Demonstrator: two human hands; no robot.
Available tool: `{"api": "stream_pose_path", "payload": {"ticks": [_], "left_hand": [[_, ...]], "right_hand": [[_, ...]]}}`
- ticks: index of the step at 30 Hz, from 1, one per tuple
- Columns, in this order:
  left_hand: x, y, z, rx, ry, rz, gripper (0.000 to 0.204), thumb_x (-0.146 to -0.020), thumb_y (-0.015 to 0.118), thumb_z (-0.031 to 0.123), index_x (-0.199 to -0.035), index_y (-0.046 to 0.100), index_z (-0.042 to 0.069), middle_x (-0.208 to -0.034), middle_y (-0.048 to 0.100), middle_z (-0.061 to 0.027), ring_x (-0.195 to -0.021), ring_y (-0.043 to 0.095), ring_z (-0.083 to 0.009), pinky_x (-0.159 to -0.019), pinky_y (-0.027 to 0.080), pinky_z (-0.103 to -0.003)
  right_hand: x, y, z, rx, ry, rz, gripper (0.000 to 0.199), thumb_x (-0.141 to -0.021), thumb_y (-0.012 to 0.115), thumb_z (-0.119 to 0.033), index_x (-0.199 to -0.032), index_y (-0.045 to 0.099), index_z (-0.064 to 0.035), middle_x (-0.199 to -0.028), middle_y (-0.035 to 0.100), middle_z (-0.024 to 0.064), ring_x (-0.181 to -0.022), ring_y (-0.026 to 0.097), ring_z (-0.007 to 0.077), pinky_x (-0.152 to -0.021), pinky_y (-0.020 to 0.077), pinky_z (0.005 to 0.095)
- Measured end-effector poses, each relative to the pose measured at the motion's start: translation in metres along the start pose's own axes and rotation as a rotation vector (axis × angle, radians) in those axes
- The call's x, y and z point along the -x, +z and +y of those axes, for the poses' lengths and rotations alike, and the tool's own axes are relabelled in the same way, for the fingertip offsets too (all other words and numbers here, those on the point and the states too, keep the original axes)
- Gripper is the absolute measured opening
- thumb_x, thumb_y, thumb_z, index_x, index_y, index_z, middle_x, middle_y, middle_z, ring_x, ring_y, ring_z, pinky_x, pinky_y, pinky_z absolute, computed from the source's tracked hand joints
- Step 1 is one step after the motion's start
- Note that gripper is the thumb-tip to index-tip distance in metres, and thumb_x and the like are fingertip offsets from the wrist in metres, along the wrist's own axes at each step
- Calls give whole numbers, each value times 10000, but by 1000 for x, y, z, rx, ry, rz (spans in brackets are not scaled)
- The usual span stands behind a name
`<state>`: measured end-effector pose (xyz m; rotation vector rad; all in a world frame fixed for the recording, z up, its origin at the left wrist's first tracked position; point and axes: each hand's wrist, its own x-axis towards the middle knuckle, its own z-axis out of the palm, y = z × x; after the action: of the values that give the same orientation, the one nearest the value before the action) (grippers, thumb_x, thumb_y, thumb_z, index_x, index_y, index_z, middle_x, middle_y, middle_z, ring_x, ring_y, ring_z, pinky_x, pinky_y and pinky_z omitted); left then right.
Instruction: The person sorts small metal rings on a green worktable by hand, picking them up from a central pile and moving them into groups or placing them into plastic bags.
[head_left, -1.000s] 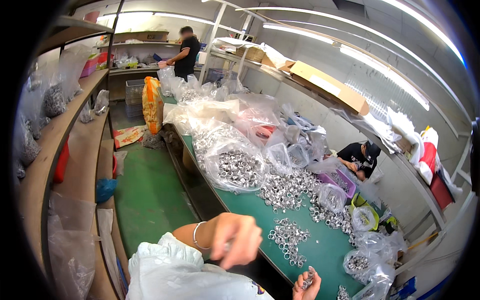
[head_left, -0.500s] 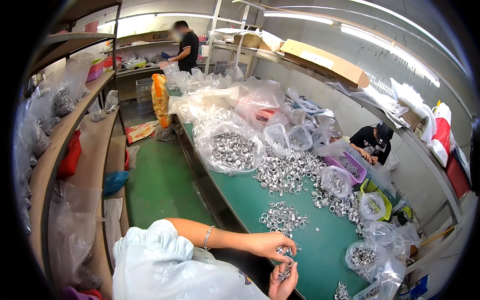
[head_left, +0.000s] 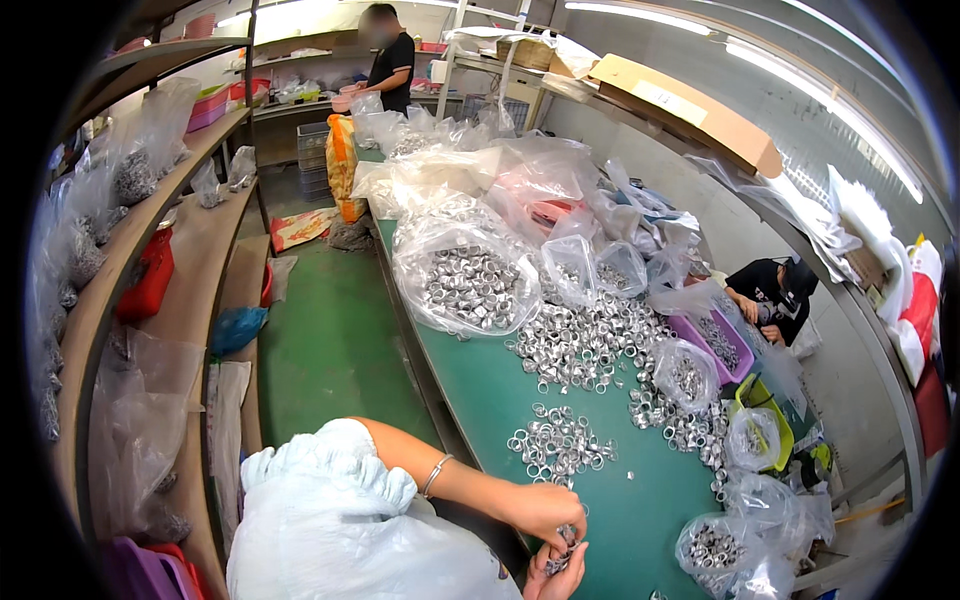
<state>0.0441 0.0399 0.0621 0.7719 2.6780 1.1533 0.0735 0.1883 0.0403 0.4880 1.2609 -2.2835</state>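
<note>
My left hand [head_left: 546, 512], with a bracelet [head_left: 436, 474] on its wrist, reaches in over the near edge of the green table [head_left: 455, 385]. Its fingers are closed on small silver metal rings [head_left: 566, 546] just above my right hand [head_left: 560, 580]. That right hand is cupped, palm up, around a handful of the same rings. Where the two hands meet, the fingertips partly hide them. A small pile of silver rings [head_left: 562, 446] lies on the table just beyond, with a larger heap [head_left: 580, 345] farther off.
A large clear bag of rings [head_left: 470, 288] stands beyond the heap. Smaller bags [head_left: 715, 548], a purple basket [head_left: 740, 368] and a lime-green basket [head_left: 780, 440] line the right side. Shelves [head_left: 190, 290] run along the left. One person [head_left: 390, 65] stands at the back; another [head_left: 770, 300] sits at right.
My left hand has moved down toward my right palm, and the hands are closer together. The view has shifted slightly. The small pile of rings beyond looks about the same.
</note>
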Motion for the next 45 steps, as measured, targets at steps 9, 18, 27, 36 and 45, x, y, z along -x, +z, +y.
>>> {"api": "stream_pose_path", "payload": {"ticks": [9, 18, 27, 36, 45], "left_hand": [[-21, 11, -21, -6, 77, 85, 261, -710, 597, 188, -961, 611, 117, -765, 541, -80, -682, 580, -290, -552, 464, -390], [-27, 14, -35, 246, 54, 260, 240, -689, 618, 128, -919, 580, 72, -807, 572, -76, -713, 580, -294, -572, 458, -378], [-30, 6, -42, 435, 138, 408, 206, -667, 628, 131, -848, 571, 50, -740, 591, -82, -692, 586, -283, -590, 460, -352], [-26, -9, -59, 638, -7, 483, 259, -695, 634, 59, -950, 610, 91, -696, 554, -65, -588, 560, -211, -542, 456, -277], [-21, -5, -71, 878, -142, 407, 298, -681, 602, -83, -969, 606, -5, -693, 519, 8, -642, 451, -37, -571, 377, -181]], "right_hand": [[-28, -18, -8, 95, -97, 6, 224, -925, 413, -283, -870, 469, -74, -626, 412, -4, -482, 387, 83, -408, 296, 200], [-41, -7, -15, 282, -278, -29, 273, -896, 474, -302, -930, 509, -33, -693, 495, -1, -497, 376, 29, -407, 263, 147], [-44, 11, -27, 359, -266, -16, 234, -903, 464, -196, -998, 510, 14, -863, 595, 96, -589, 483, 61, -447, 321, 148], [-73, 24, -17, 382, -444, 29, 248, -819, 538, -70, -1023, 540, 71, -689, 539, 48, -479, 449, 62, -412, 325, 162], [-74, 31, -17, 402, -428, -92, 286, -783, 567, 45, -1068, 546, 42, -744, 515, 20, -534, 466, 46, -448, 348, 164]]}}
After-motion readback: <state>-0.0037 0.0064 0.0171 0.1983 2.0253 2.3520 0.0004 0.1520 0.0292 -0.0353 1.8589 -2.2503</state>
